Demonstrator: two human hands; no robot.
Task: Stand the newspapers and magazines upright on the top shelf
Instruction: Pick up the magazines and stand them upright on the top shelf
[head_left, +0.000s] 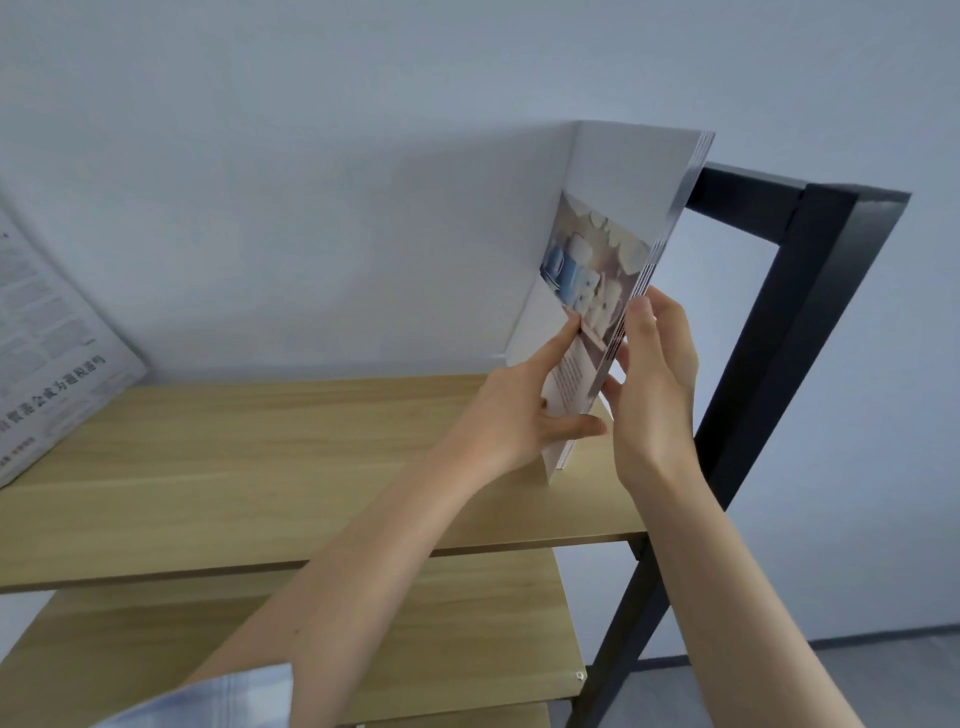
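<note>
A stack of magazines (618, 218) stands on its edge at the right end of the wooden top shelf (260, 467), leaning toward the black metal frame (779, 332). Its facing cover is white with a photo of cups. My left hand (530, 410) presses flat against that cover, fingers spread, thumb under the lower corner. My right hand (654, 374) grips the stack's open page edges from the right side. A newspaper (47, 353) leans against the wall at the shelf's far left.
A pale wall runs behind the shelf. A second wooden shelf (467, 649) lies below the top one. The frame's black upright slants down at the right, with grey floor (857, 675) beyond it.
</note>
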